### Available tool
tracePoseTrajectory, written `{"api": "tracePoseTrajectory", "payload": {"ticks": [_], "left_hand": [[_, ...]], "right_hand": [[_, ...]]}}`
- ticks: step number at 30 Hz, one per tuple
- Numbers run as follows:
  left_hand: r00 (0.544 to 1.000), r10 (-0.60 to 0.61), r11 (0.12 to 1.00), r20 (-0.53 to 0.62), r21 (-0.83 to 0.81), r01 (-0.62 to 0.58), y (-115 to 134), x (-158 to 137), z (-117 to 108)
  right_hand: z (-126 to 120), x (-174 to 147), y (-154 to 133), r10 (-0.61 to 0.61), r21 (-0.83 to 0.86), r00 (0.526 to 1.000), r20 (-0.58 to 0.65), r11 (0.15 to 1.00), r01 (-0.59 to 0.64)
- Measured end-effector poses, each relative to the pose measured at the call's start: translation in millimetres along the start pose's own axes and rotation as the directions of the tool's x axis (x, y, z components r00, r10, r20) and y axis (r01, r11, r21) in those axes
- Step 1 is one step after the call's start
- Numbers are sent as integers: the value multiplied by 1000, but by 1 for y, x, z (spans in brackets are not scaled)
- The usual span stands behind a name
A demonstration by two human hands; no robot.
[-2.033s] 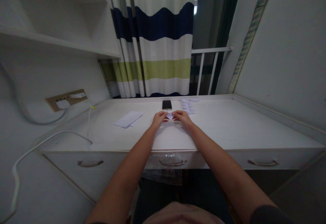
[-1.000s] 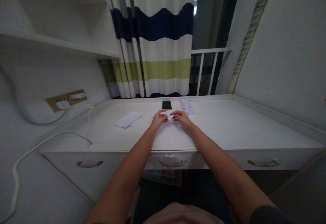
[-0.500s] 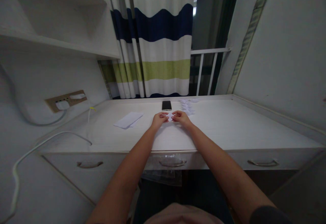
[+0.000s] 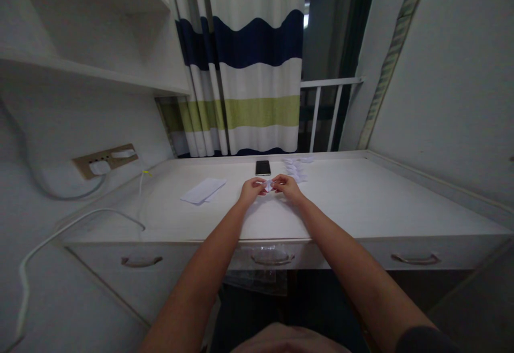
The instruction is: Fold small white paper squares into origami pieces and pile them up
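Just below the frame's centre, the left hand [image 4: 252, 189] and right hand [image 4: 286, 186] each pinch one side of a small folded white paper [image 4: 269, 186] — probably light, springy, easily creased, best held by its edges — though its exact folds seem too small to read.

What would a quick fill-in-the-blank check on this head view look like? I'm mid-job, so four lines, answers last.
1. The left hand and right hand together hold a small piece of white ____.
2. In this view, the flat sheets lie to the ____ of the phone.
3. The cluster of little white pieces lies to the ____ of the phone.
4. A striped ____ hangs behind the desk.

Missing words: paper; left; right; curtain.
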State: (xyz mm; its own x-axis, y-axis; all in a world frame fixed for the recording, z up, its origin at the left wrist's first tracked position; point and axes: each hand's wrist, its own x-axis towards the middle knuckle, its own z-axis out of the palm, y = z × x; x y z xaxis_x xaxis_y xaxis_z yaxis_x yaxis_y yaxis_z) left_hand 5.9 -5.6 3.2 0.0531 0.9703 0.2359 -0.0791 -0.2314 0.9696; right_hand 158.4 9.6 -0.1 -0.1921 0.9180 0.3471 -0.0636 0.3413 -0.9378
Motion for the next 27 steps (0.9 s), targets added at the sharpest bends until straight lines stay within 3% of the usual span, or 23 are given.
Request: {"api": "tracePoseTrajectory", "payload": {"ticks": [8,16,27], "left_hand": [[999,20,999,-27,-42,-21,4,-2,0],[999,-36,999,28,-5,36,1,-3,1],[999,-9,999,52,-37,11,5,-5,1]], "right_hand": [[1,-2,-3,44,80,998,50,996,-48],[0,2,1,52,64,998,38,996,-54],[0,-5,-6,-9,44,998,68,999,6]]}}
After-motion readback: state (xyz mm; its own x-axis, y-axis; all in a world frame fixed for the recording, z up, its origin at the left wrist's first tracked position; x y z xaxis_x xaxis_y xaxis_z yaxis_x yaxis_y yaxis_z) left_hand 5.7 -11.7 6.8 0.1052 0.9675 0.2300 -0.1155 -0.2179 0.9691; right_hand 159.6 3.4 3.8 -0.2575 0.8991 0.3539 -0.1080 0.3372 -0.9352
